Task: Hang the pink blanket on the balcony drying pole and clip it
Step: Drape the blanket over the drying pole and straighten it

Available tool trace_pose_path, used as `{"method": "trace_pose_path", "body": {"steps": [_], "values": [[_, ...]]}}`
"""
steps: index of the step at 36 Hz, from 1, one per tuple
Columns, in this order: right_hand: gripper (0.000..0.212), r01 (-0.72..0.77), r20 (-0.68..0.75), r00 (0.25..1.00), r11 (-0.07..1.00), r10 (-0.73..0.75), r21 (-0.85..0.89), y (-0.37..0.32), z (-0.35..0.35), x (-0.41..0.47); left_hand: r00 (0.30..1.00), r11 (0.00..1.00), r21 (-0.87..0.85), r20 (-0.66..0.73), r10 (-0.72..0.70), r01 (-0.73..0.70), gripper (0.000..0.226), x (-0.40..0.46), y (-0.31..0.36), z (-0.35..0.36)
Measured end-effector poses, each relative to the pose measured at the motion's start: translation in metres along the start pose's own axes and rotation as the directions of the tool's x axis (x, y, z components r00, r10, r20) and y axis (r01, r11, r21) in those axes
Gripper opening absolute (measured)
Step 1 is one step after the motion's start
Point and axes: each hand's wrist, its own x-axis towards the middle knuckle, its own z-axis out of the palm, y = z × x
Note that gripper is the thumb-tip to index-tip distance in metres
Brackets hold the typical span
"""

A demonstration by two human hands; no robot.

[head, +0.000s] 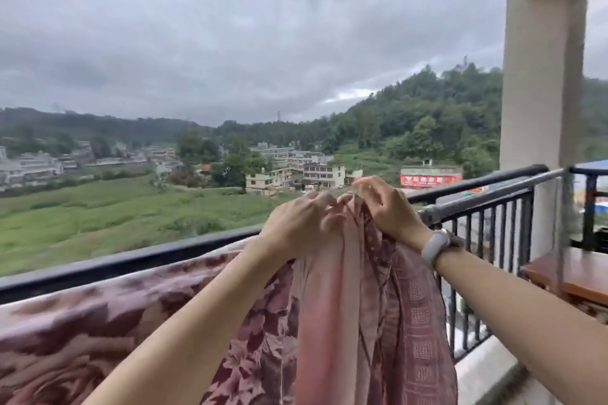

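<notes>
Pink blanket (pixel 378 306) edge bunched between left hand (pixel 301 227) and right hand (pixel 386 207) (both pinching)

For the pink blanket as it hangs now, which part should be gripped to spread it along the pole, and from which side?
Probably the bunched top edge of the pink blanket, where the left hand and right hand already pinch it. Come from the balcony side, from above: the cloth hangs in gathered folds below that edge, and the drying pole runs bare to the right.

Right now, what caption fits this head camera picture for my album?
Both hands, left hand and right hand, pinch the pink blanket above the balcony railing.
</notes>
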Motion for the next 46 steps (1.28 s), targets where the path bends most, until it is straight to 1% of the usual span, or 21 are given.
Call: {"method": "trace_pose_path", "body": {"steps": [1, 3, 5, 7, 9, 10, 11, 12, 14, 16, 17, 18, 20, 21, 24, 27, 30, 34, 37, 40, 46], "values": [[0.028, 0.000, 0.002, 1.000, 1.000, 0.000, 0.026, 0.012, -0.005, -0.007, 0.999, 0.999, -0.016, 0.041, 0.030, -0.029, 0.045, 0.001, 0.009, 0.003], [0.031, 0.058, 0.044, 0.997, 0.998, -0.059, 0.022, 0.035, -0.016, -0.025, 0.996, 0.999, -0.021, 0.077, 0.039, -0.037, 0.059, 0.005, 0.020, 0.007], [0.033, 0.227, 0.133, 0.967, 0.972, -0.217, -0.067, 0.060, -0.028, -0.038, 0.998, 0.996, 0.078, 0.048, 0.041, -0.045, 0.066, 0.010, 0.031, 0.013], [0.037, 0.388, 0.235, 0.908, 0.908, -0.348, -0.156, 0.083, -0.037, -0.040, 0.999, 0.987, 0.153, -0.022, 0.047, -0.043, 0.070, 0.019, 0.047, 0.024], [0.038, 0.500, 0.268, 0.853, 0.848, -0.448, -0.176, 0.101, -0.043, -0.031, 0.997, 0.978, 0.207, -0.064, 0.048, -0.033, 0.074, 0.028, 0.064, 0.039], [0.035, 0.546, 0.262, 0.827, 0.821, -0.497, -0.167, 0.107, -0.045, -0.026, 0.996, 0.959, 0.283, -0.068, 0.056, -0.034, 0.071, 0.033, 0.069, 0.047], [0.033, 0.581, 0.252, 0.805, 0.801, -0.538, -0.144, 0.113, -0.046, -0.021, 0.996, 0.936, 0.351, -0.071, 0.055, -0.026, 0.063, 0.036, 0.072, 0.054], [0.030, 0.603, 0.237, 0.788, 0.790, -0.568, -0.112, 0.117, -0.046, -0.017, 0.994, 0.927, 0.375, -0.098, 0.039, 0.001, 0.052, 0.039, 0.074, 0.059], [0.022, 0.592, 0.217, 0.788, 0.806, -0.577, -0.007, 0.122, -0.049, -0.009, 0.982, 0.944, 0.325, -0.191, 0.006, 0.057, 0.031, 0.043, 0.076, 0.063], [0.017, 0.544, 0.214, 0.812, 0.837, -0.543, 0.062, 0.126, -0.055, 0.003, 0.955, 0.946, 0.311, -0.297, 0.005, 0.091, 0.024, 0.050, 0.083, 0.067], [0.019, 0.533, 0.218, 0.817, 0.843, -0.534, 0.067, 0.127, -0.057, 0.010, 0.939, 0.940, 0.317, -0.343, -0.012, 0.127, 0.023, 0.054, 0.087, 0.070], [0.026, 0.531, 0.221, 0.817, 0.845, -0.532, 0.071, 0.128, -0.060, 0.018, 0.924, 0.932, 0.317, -0.380, -0.048, 0.179, 0.021, 0.061, 0.092, 0.072], [0.036, 0.543, 0.205, 0.814, 0.837, -0.544, 0.067, 0.134, -0.066, 0.032, 0.888, 0.905, 0.307, -0.436, -0.143, 0.296, 0.017, 0.078, 0.102, 0.077], [0.035, 0.548, 0.189, 0.814, 0.834, -0.549, 0.060, 0.139, -0.070, 0.039, 0.873, 0.888, 0.306, -0.452, -0.182, 0.344, 0.017, 0.089, 0.107, 0.079], [0.018, 0.527, 0.196, 0.835, 0.849, -0.514, -0.020, 0.162, -0.083, 0.063, 0.836, 0.839, 0.305, -0.473, -0.277, 0.450, 0.017, 0.130, 0.120, 0.091], [0.015, 0.507, 0.210, 0.852, 0.857, -0.480, -0.096, 0.195, -0.103, 0.087, 0.814, 0.809, 0.307, -0.484, -0.320, 0.501, 0.015, 0.179, 0.135, 0.107], [0.015, 0.479, 0.201, 0.869, 0.870, -0.452, -0.119, 0.237, -0.128, 0.107, 0.803, 0.832, 0.277, -0.521, -0.290, 0.480, 0.017, 0.232, 0.152, 0.125], [0.014, 0.407, 0.196, 0.908, 0.891, -0.370, -0.204, 0.307, -0.167, 0.127, 0.831, 0.884, 0.282, -0.526, -0.182, 0.372, 0.014, 0.310, 0.177, 0.155], [0.020, 0.328, 0.144, 0.943, 0.908, -0.299, -0.260, 0.364, -0.196, 0.138, 0.847, 0.904, 0.303, -0.520, -0.108, 0.301, 0.013, 0.369, 0.202, 0.181], [0.022, 0.268, 0.079, 0.963, 0.903, -0.256, -0.337, 0.421, -0.218, 0.151, 0.862, 0.919, 0.311, -0.504, -0.056, 0.241, 0.009, 0.423, 0.225, 0.210], [0.024, 0.192, 0.055, 0.981, 0.927, -0.184, -0.323, 0.512, -0.252, 0.190, 0.864, 0.947, 0.285, -0.504, 0.017, 0.148, 0.013, 0.517, 0.258, 0.253]]}}
